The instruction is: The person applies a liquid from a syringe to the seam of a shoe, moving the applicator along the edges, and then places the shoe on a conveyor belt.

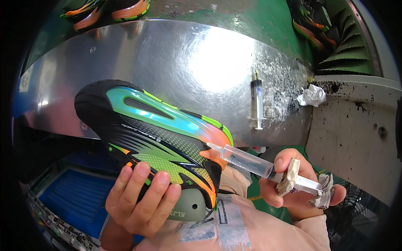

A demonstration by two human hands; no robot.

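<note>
My left hand (144, 201) is wrapped round the near side of a shoe (163, 138), black with green, teal and orange patterning, tilted with its sole up to the left. A grey-green shoe last (188, 207) shows at the shoe's opening. In my right hand (293, 180) is a clear plastic syringe (247, 161), its flange and plunger end wrapped in whitish tape. The tip of the syringe meets the orange edge of the shoe, near its right end. Whether any liquid is coming out cannot be made out.
A second syringe (257, 104) with a black collar lies on the metal work plate (159, 54), beside white residue. Crumpled white tissue (313, 95) sits at the right. More shoes (130, 9) stand on the green surface beyond. A blue tray (75, 196) is at lower left.
</note>
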